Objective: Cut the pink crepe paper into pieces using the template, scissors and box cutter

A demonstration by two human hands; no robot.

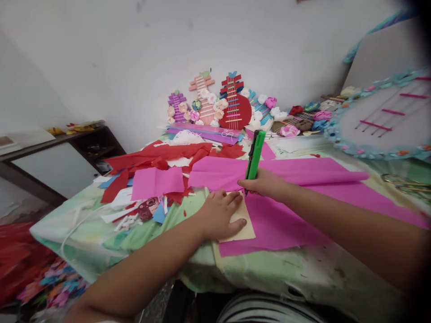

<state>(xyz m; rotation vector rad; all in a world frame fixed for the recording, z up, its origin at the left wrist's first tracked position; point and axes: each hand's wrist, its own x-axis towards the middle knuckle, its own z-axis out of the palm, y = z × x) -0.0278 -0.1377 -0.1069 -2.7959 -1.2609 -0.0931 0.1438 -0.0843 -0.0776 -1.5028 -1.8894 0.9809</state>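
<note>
My left hand [220, 213] lies flat, fingers spread, on a cream square card [247, 226] that sits over the left edge of a large pink paper sheet [286, 224]. My right hand [264, 183] is closed around a black pen [250, 161] and a bright green, flat-sided tool [257, 154], held upright together. I cannot make out the green tool's exact kind. The pen's tip points down at the card's upper right edge, close to my left fingertips. Part of the pink sheet is folded over along its far side.
A smaller pink piece [157, 181] and torn red paper [168, 152] lie left, among white scraps. Several decorated instrument-shaped crafts [232, 103] stand against the wall. On the right are a blue-trimmed round craft [380, 116] and scissors [404, 181]. A white cord [72, 229] crosses the table's left side.
</note>
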